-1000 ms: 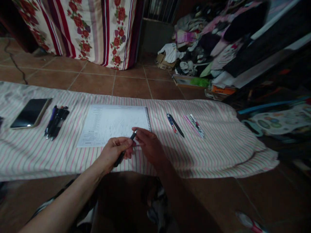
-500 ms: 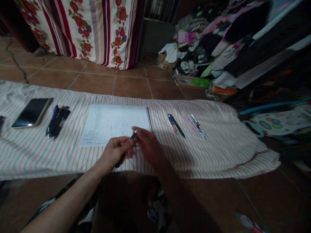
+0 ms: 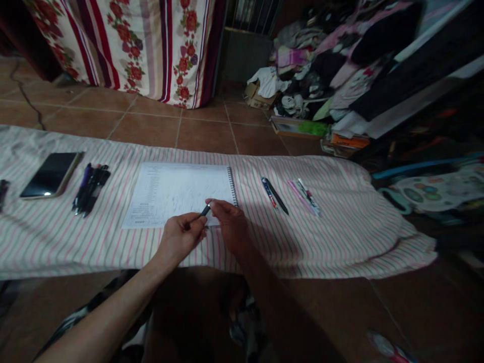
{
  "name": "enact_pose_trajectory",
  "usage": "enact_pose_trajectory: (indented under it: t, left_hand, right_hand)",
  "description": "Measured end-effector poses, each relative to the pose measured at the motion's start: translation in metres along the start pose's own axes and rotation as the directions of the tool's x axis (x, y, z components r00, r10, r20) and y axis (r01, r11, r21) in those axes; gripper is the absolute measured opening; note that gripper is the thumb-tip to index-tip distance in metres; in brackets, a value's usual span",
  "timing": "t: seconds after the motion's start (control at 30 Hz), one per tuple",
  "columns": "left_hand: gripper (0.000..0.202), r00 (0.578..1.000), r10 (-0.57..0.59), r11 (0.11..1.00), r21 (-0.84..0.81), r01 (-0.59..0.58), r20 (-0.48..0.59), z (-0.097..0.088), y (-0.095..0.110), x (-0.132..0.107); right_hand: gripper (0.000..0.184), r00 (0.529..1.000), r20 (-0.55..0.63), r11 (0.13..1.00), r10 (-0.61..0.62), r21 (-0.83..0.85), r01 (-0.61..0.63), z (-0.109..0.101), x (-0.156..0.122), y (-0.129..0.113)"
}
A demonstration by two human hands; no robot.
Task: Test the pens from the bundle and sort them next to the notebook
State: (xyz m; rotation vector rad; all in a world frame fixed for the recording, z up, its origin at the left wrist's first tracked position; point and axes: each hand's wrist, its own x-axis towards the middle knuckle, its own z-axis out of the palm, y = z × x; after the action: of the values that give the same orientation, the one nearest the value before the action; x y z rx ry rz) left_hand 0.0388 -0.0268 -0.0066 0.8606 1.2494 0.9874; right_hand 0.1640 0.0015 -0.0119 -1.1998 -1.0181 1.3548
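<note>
A dark pen (image 3: 205, 209) with a shiny tip end is held between my two hands, over the near edge of a spiral notebook (image 3: 181, 186). My left hand (image 3: 182, 231) is closed around its body, hiding the lower part. The fingers of my right hand (image 3: 229, 219) pinch the silvery end of the same pen. Faint pen strokes cover much of the notebook's white page, and its wire spiral runs down the right side.
On the striped cloth (image 3: 340, 237) lie a phone (image 3: 51, 175) and a bundle of dark pens (image 3: 91, 189) to the left. A black pen (image 3: 277, 196) beside a patterned one, and several slim pens (image 3: 303, 196), lie right. Clothes (image 3: 321, 65) are piled beyond.
The pen's long lower part, which stuck out below my left hand, no longer shows there. My left hand has turned slightly; my right hand still pinches the upper end.
</note>
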Motion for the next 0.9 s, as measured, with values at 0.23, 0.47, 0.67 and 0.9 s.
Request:
enact_pose_trajectory:
  t: [0.23,0.47,0.67,0.9]
  left_hand:
    - [0.028,0.987,-0.036,0.998,-0.041,0.043,0.159,-0.002,0.016,-0.006]
    - [0.025,0.967,-0.093,0.986,-0.112,0.122,0.236,-0.002,0.019,-0.008]
    - [0.026,0.996,-0.015,1.000,-0.021,0.017,0.088,0.003,0.015,-0.008]
    - [0.028,0.999,0.029,0.999,-0.045,-0.028,0.019,0.004,0.013,-0.005]
  right_hand:
    - [0.024,0.993,0.060,0.990,0.098,0.099,-0.104,0.003,-0.007,-0.016]
    - [0.025,0.985,0.105,0.976,0.134,0.160,-0.149,-0.004,-0.001,-0.008]
    - [0.022,0.999,0.037,1.000,-0.001,0.007,0.001,-0.004,-0.001,-0.003]
    - [0.032,0.996,0.091,0.992,0.011,0.126,-0.022,0.002,-0.004,0.002]
